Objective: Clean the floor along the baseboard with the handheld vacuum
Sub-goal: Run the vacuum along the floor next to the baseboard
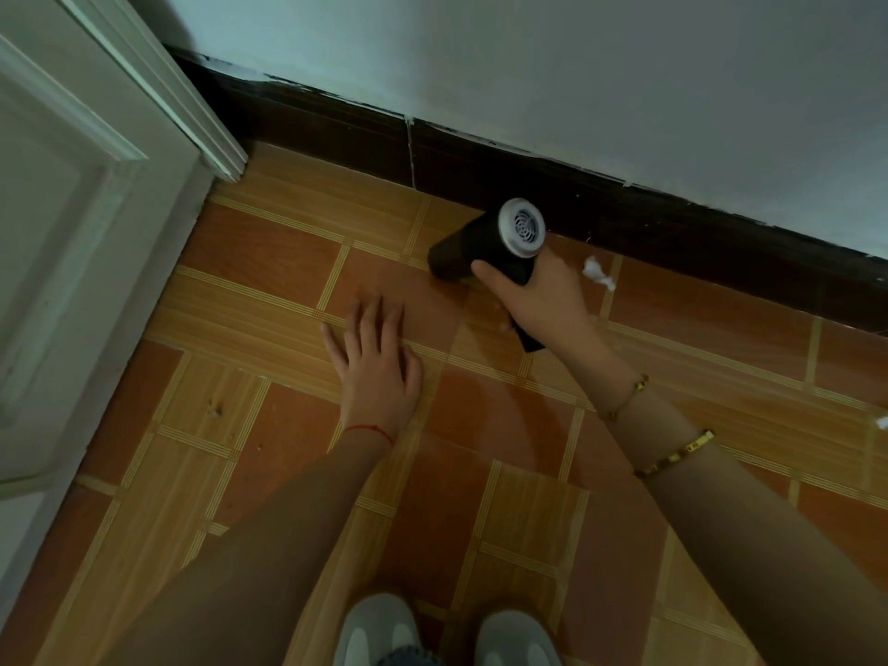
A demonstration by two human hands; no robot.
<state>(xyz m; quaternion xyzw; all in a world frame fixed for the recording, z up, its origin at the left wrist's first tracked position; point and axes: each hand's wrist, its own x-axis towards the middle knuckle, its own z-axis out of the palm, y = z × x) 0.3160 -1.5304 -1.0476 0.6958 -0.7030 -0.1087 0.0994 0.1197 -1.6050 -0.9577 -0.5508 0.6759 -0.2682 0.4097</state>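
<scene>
My right hand (538,300) grips the handle of a black handheld vacuum (480,247) with a grey vented rear cap. Its nozzle end points left and down onto the tiled floor (269,252), close to the dark baseboard (480,170) under the pale wall. My left hand (375,358) rests flat on the tiles with fingers spread, holding nothing, just left of the vacuum. A white scrap of paper (597,272) lies by the baseboard right of my right hand.
A white panelled door (72,233) and its frame stand at the left, meeting the baseboard corner. Another white scrap (881,422) lies at the right edge. My two grey shoes (451,636) show at the bottom.
</scene>
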